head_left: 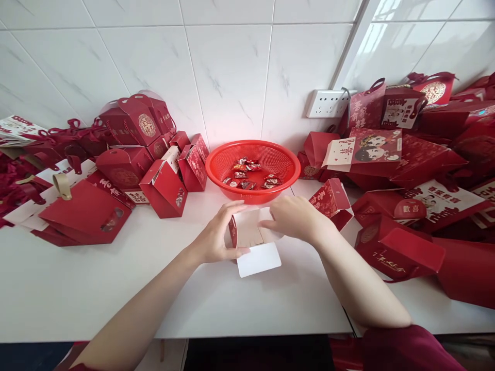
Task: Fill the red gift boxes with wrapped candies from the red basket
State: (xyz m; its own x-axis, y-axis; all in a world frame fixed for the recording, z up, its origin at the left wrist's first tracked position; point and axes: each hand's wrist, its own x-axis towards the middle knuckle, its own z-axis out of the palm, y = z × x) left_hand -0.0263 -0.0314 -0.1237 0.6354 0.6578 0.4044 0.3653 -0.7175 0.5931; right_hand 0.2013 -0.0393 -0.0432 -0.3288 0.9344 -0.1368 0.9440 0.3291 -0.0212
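Note:
A small red gift box (247, 232) stands in front of me on the white table, its top open and its pale inside showing. One white flap (259, 259) folds out toward me. My left hand (218, 234) grips the box from the left, thumb on the near edge and fingers reaching round the far side. At the right wall, my right hand (296, 219) has curled fingers and a thumb pointing into the box; what its fingertips pinch is partly hidden. Just behind the box, a red plastic basket (253, 193) holds several wrapped candies (242, 180).
Red gift boxes (164, 188) and larger handled boxes (87, 211) are grouped on the left. Many more boxes and bags (402, 252) are piled at the right, one small box (328, 203) near my right forearm. A power strip (328, 103) is against the tiled wall.

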